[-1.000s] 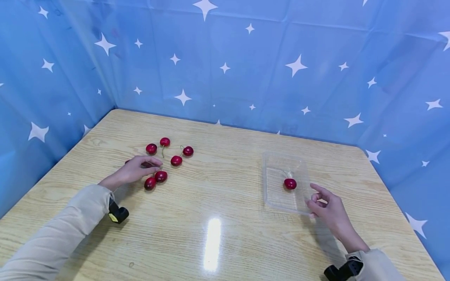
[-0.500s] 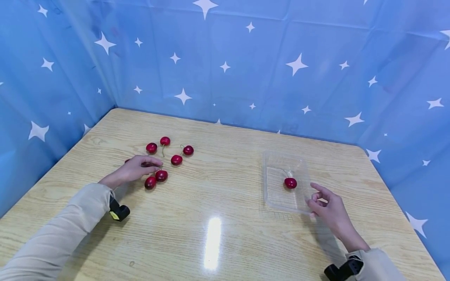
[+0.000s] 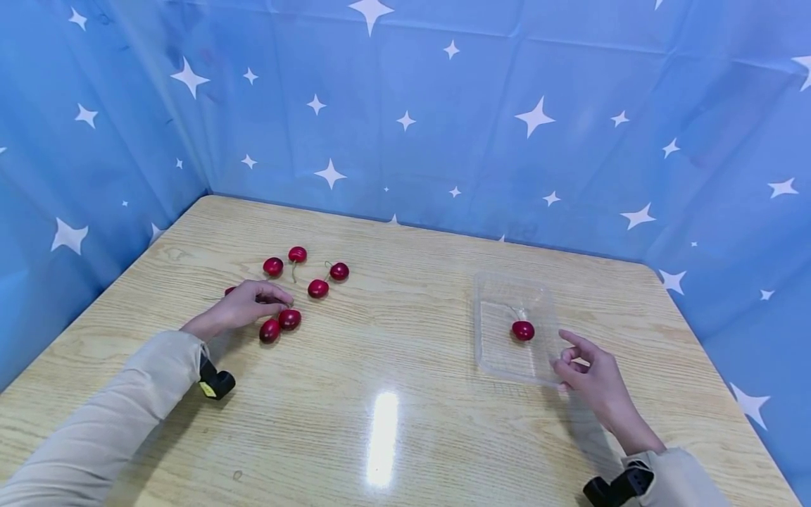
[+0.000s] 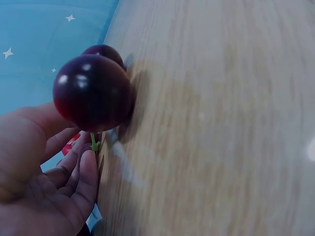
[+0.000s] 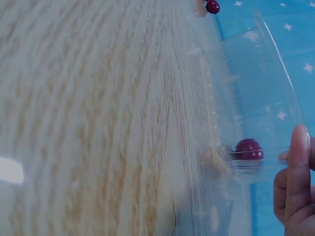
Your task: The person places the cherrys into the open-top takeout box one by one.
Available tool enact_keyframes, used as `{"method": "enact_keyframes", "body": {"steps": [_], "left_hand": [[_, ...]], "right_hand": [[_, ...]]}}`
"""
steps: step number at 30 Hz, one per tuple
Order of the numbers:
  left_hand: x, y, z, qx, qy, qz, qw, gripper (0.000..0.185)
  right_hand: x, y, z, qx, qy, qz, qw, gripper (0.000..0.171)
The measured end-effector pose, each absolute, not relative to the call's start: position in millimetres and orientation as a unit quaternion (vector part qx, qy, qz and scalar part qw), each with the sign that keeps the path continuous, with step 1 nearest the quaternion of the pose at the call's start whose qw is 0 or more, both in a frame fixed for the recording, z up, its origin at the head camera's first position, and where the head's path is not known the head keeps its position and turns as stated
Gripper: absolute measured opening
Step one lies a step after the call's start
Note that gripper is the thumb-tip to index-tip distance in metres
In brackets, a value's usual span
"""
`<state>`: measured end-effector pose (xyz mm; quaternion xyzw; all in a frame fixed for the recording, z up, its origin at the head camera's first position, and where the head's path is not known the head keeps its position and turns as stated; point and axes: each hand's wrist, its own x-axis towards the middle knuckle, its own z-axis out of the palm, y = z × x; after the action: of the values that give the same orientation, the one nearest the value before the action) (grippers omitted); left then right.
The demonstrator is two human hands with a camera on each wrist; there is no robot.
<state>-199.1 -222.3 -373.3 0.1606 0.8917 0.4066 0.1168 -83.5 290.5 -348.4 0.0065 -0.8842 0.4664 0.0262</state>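
Observation:
My left hand (image 3: pixel 249 304) reaches down among loose cherries at the left of the table. Its fingertips pinch the green stem (image 4: pixel 94 142) of a dark red cherry (image 3: pixel 290 320), which looms large in the left wrist view. Touching that cherry is another cherry (image 3: pixel 269 331). A further cherry (image 3: pixel 229 290) is partly covered by the hand. At the right, my right hand (image 3: pixel 592 377) holds the near right rim of a clear plastic box (image 3: pixel 484 352) between thumb and finger. One cherry (image 3: pixel 523 331) with a stem lies inside the box.
Beyond the left hand lie more cherries: one cherry (image 3: pixel 273 267), a stemmed cherry (image 3: pixel 298 255), and a pair, the nearer cherry (image 3: pixel 318 289) and the farther cherry (image 3: pixel 339 272). A blue star-printed curtain (image 3: pixel 443 155) borders the wooden table (image 3: pixel 405 310) at the back and sides.
The left fingers have closed in slightly, and the two cherries by them have shifted a little toward the near left. My right hand and the box stay in place.

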Motion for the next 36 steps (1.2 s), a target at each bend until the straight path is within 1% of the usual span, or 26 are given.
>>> {"method": "enact_keyframes", "body": {"steps": [8, 19, 27, 36], "left_hand": [[-201.0, -217.9, -371.1, 0.146, 0.895, 0.404, 0.122, 0.019], [-203.2, -214.5, -369.1, 0.134, 0.883, 0.425, 0.146, 0.024], [-205.0, -216.2, -371.2, 0.144, 0.876, 0.437, 0.145, 0.023], [-203.3, -214.3, -366.3, 0.128, 0.874, 0.445, 0.150, 0.028]], "right_hand": [[-83.4, 292.6, -349.3, -0.003, -0.881, 0.473, 0.020, 0.050], [-84.2, 292.5, -348.7, -0.005, -0.880, 0.475, 0.018, 0.050], [-82.9, 292.0, -349.0, -0.001, -0.880, 0.474, 0.019, 0.049], [-84.1, 292.3, -350.9, 0.003, -0.885, 0.465, 0.023, 0.049]]}}
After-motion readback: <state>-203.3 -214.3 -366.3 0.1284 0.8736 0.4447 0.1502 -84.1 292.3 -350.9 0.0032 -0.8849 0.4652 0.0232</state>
